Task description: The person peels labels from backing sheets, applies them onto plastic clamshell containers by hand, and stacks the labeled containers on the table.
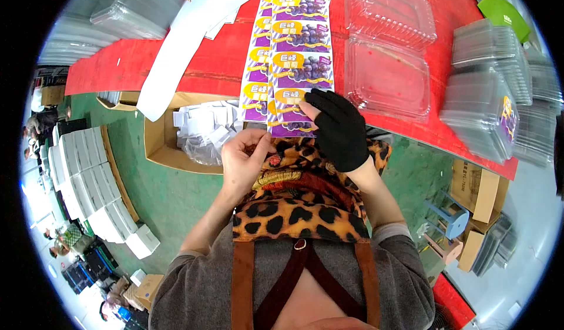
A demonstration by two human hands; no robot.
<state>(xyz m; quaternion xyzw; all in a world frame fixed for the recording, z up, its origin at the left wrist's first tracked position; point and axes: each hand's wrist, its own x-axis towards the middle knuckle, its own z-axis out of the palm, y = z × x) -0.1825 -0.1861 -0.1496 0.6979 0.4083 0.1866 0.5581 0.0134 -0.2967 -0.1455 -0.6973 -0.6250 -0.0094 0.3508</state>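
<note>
A sheet of purple grape labels [301, 64] lies on the red table with its near end at the table's edge. A second label sheet [255, 92] shows partly beneath it on the left. My left hand [244, 158] is bare, its thumb and finger pinched together at the sheet's near left corner. My right hand [339, 131] wears a black glove with the thumb tip bare. It lies over the sheet's near right part, fingers stretched across the labels. Just right of the sheets sits an open clear plastic clamshell box [388, 83].
Stacked clear boxes [479, 115] stand at the right, one bearing a label, and more boxes [138, 7] at the far left. A white paper strip [170, 65] hangs over the red table's edge [111, 71]. Below, a cardboard carton [158, 148] holds white pieces. A blue stool [452, 218] stands right.
</note>
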